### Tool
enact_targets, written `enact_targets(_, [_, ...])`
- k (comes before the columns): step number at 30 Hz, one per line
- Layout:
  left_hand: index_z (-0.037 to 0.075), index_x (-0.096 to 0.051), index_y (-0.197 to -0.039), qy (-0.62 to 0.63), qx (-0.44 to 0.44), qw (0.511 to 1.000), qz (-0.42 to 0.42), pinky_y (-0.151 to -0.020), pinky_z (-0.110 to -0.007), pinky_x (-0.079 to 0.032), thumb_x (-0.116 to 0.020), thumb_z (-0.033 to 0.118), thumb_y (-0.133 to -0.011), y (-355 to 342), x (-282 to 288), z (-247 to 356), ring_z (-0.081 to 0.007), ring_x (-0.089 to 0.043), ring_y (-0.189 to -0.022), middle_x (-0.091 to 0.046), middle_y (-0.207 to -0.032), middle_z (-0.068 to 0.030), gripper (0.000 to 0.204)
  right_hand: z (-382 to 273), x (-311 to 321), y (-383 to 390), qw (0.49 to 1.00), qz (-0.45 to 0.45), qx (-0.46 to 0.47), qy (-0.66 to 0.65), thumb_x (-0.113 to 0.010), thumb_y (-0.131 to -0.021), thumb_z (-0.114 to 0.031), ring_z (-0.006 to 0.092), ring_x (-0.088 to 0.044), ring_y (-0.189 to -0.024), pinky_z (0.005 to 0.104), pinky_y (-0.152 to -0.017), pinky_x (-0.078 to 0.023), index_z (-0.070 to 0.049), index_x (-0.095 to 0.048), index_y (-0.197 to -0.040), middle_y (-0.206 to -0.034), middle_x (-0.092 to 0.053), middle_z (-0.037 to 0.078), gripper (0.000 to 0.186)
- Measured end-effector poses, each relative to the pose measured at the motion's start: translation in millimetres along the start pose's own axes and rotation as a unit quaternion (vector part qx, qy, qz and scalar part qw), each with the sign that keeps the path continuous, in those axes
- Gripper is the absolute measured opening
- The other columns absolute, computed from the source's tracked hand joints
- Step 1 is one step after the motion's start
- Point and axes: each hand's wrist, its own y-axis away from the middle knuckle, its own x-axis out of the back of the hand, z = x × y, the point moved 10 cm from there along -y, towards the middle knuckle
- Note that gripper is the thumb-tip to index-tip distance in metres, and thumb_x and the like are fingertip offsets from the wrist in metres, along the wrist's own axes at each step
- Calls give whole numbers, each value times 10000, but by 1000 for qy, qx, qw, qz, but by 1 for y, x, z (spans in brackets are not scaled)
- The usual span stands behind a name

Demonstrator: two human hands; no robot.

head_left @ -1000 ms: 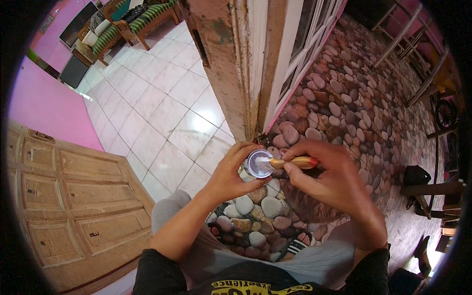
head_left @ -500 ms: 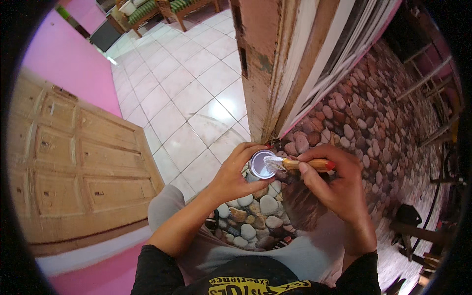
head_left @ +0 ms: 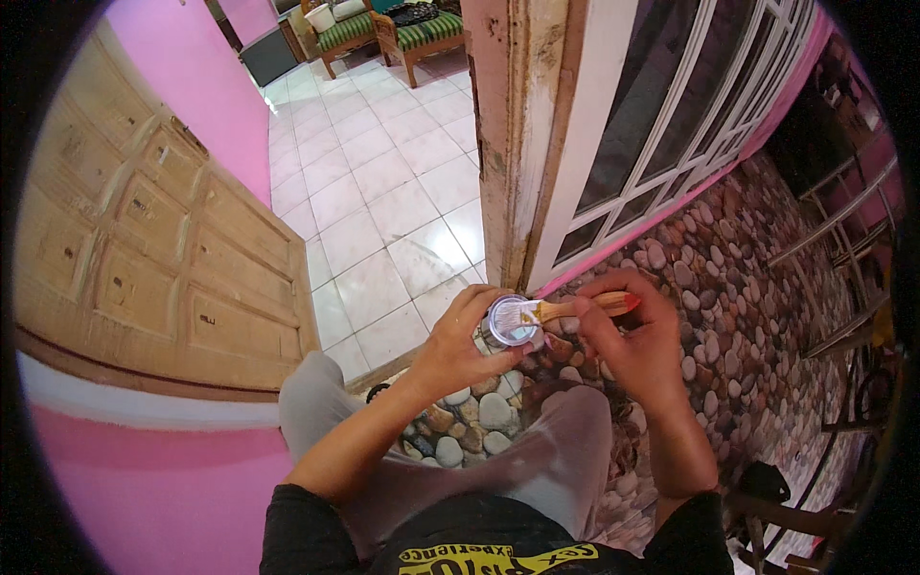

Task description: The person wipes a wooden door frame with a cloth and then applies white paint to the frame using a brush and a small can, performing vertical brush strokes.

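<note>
My left hand [head_left: 462,337] is wrapped round a small can of white paint [head_left: 497,337], holding it upright in front of my knees. A paintbrush [head_left: 561,310] with a wooden, red-tipped handle is pinched in my right hand [head_left: 628,335]. Its white-coated bristles lie over the can's mouth, at the rim; whether they touch the paint inside I cannot tell. Just beyond the can stands a wooden door frame [head_left: 517,163] with worn, patchy brown and pale paint.
A panelled bare-wood door [head_left: 172,240] stands at the left above a pink wall [head_left: 163,479]. White floor tiles [head_left: 374,211] run back to green-striped chairs [head_left: 426,34]. At right are a white-framed window [head_left: 661,105], pebble-patterned flooring [head_left: 709,287] and a metal rack [head_left: 834,220].
My view has tilted up, showing more of the window and chairs. The brush has shifted slightly left, its bristles further over the can, and my right hand has drawn in a little.
</note>
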Motion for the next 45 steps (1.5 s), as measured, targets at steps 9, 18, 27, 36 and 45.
enact_targets(9, [18, -619, -1255, 15, -11, 999, -34, -989, -360, -490, -892, 224, -755, -7, -8, 21, -274, -642, -1126, -634, -1184, -128, 607, -48, 6, 14, 982, -61, 134, 119, -730, -903, -18, 145, -677, -876, 285, -803, -534, -3, -704, -1021, -959, -720, 77, 121])
enact_targets(18, [24, -642, -1235, 33, -15, 998, -46, -963, -376, -517, -869, 242, -739, -35, -5, 27, -301, -660, -1110, -655, -1181, -151, 588, -60, 25, 21, 987, -4, 129, 100, -754, -875, -37, 193, -677, -894, 317, -811, -524, -14, -702, -1008, -972, -708, 79, 144])
enact_targets(27, [27, -643, -1250, 44, -13, 998, -31, -991, -374, -486, -891, 285, -753, -44, 5, 19, -275, -639, -1136, -654, -1174, -141, 613, -85, 8, 14, 957, 4, 218, 190, -764, -852, -18, 223, -663, -872, 316, -793, -514, -12, -698, -983, -946, -678, 93, 147])
enact_targets(36, [28, -639, -1270, 36, -11, 999, -16, -986, -379, -489, -884, 276, -749, -48, 19, 16, -275, -643, -1123, -657, -1167, -136, 627, -74, 19, 10, 968, 64, 208, 120, -713, -865, 34, 182, -655, -891, 318, -798, -519, -16, -685, -983, -957, -655, 71, 131])
enact_targets(45, [26, -648, -1204, 28, 9, 1000, 2, -946, -385, -508, -887, 330, -746, -56, 29, -15, -281, -652, -1079, -668, -1120, -132, 600, -82, 35, -18, 971, 129, 200, 25, -659, -934, 7, 78, -592, -856, 239, -753, -481, 0, -646, -1014, -972, -613, 21, 81])
